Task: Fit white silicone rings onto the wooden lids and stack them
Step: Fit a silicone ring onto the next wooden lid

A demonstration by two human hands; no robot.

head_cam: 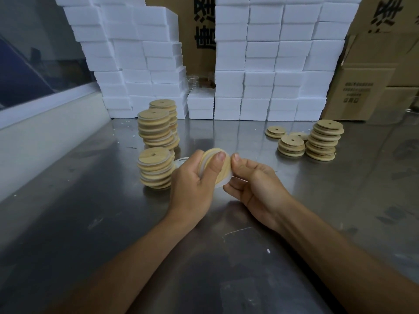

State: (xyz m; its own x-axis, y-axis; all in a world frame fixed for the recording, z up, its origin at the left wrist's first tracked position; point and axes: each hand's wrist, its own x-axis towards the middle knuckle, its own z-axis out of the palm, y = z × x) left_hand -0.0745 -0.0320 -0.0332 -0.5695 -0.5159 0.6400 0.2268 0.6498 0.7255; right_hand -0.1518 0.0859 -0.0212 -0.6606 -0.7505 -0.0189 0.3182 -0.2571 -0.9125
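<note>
Held above the table [90, 223]: one lid [221, 171], left hand [195, 184] and right hand [254, 184] both curled round it, ring [223, 185] half seated. Finished stacks [156, 171] at left; bare lids [322, 141] waiting at right.
</note>
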